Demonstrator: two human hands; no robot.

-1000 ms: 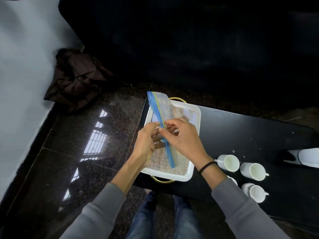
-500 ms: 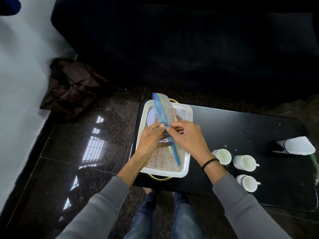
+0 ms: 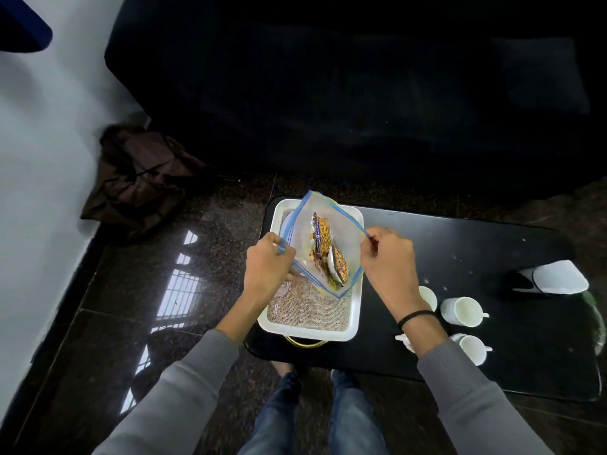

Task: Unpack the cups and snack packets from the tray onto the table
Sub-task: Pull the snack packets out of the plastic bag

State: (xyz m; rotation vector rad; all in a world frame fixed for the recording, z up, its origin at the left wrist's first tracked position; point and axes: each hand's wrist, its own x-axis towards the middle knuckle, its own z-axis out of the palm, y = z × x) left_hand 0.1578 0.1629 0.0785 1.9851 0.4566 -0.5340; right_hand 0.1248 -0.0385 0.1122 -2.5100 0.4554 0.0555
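A clear zip bag (image 3: 345, 238) with a blue seal is held open above the white tray (image 3: 356, 316). My left hand (image 3: 267, 266) pinches its left lip and my right hand (image 3: 387, 261) pinches its right lip. Inside the bag stand several colourful snack packets (image 3: 323, 247). The tray has a burlap liner (image 3: 308, 310) and gold handles, and sits at the left end of the black table (image 3: 476, 244). White cups (image 3: 461, 311) stand on the table to the right of the tray; my right forearm partly hides two of them.
A white folded object (image 3: 555, 277) lies at the table's right end. A dark brown bag (image 3: 141, 178) slumps on the glossy floor by the white wall at left. A dark sofa fills the background. My knees are below the table's near edge.
The bag was held closed with both hands together at its seal. My hands have moved apart and the bag's mouth now gapes, showing the snack packets.
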